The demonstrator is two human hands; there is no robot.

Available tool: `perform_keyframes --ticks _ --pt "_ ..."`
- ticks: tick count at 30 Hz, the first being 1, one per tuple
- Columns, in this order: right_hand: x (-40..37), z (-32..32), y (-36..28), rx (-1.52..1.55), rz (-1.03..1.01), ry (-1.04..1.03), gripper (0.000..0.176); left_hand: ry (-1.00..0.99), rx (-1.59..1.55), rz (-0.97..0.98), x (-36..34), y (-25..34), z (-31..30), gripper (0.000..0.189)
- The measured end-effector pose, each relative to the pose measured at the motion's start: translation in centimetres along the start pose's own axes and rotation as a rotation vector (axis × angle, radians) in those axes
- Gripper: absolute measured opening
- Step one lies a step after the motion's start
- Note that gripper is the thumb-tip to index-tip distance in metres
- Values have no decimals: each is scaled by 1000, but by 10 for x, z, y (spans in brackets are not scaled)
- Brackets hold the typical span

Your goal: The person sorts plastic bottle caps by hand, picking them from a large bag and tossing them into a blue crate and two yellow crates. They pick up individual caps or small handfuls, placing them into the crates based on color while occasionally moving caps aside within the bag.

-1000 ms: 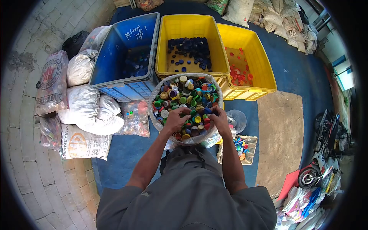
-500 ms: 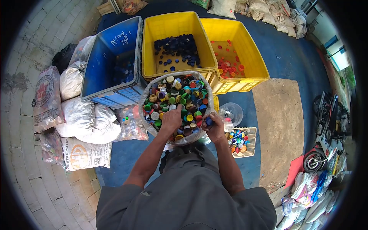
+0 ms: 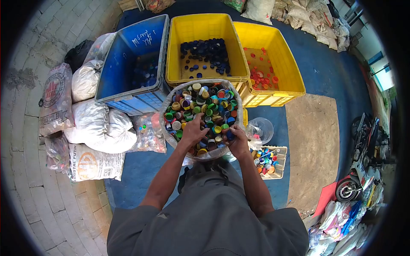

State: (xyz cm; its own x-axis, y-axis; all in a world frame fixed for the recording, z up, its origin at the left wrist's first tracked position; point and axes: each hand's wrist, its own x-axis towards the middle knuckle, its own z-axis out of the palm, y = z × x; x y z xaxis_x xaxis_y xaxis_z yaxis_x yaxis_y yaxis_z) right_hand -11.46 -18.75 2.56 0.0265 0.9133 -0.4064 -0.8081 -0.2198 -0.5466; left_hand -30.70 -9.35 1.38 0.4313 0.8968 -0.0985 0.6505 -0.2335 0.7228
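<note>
A round tub (image 3: 165,135) lined with pale sacking is full of mixed plastic bottle caps (image 3: 209,112), in green, white, brown, yellow, blue and other colours. My left hand (image 3: 194,131) reaches over its near left part, index finger stretched onto the caps; I see nothing held in it. At the near right rim, my right hand (image 3: 238,143) is closed on a dark blue bottle cap (image 3: 230,135). Whether more caps sit inside that hand is hidden.
Beyond the tub stand a blue bin (image 3: 128,96), a yellow bin (image 3: 205,25) with dark blue caps and another yellow bin (image 3: 273,51) with red caps. Stuffed sacks (image 3: 100,128) lie left. A cream basket (image 3: 279,164) of caps and a clear container (image 3: 260,130) are right.
The view has shifted slightly, so the bins appear farther right. My left hand has drawn a little nearer among the caps. The right hand still holds the blue cap, now farther over the tub.
</note>
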Motion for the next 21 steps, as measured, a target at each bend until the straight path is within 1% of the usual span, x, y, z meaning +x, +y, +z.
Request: perform_keyframes --ticks 2,5,6,9,12,13,16,18,19,21 --pt "-1 5 -2 12 8 17 13 44 -220 -54 -4 3 -7 56" --pt "8 5 3 11 42 63 14 -37 -1035 -338 -7 -5 -8 44" --pt "11 7 3 8 55 84 15 -81 -1301 -438 -9 -4 -14 31" --pt "13 17 4 27 71 46 22 -104 -1906 -560 -11 -6 -21 29" --pt "14 35 3 151 105 51 34 26 -2057 -587 -12 4 -21 32" --pt "14 40 3 129 102 37 38 68 -2107 -596 -11 7 -21 33" --pt "16 52 4 54 87 11 48 2 -2215 -455 -8 7 -19 33" --pt "18 58 4 -9 66 10 53 57 -2191 -436 -3 4 -15 34" --pt "19 60 3 -35 68 30 52 84 -2179 -426 -1 3 -14 34" --pt "22 65 2 -85 71 67 51 152 -2147 -493 4 6 -13 34"
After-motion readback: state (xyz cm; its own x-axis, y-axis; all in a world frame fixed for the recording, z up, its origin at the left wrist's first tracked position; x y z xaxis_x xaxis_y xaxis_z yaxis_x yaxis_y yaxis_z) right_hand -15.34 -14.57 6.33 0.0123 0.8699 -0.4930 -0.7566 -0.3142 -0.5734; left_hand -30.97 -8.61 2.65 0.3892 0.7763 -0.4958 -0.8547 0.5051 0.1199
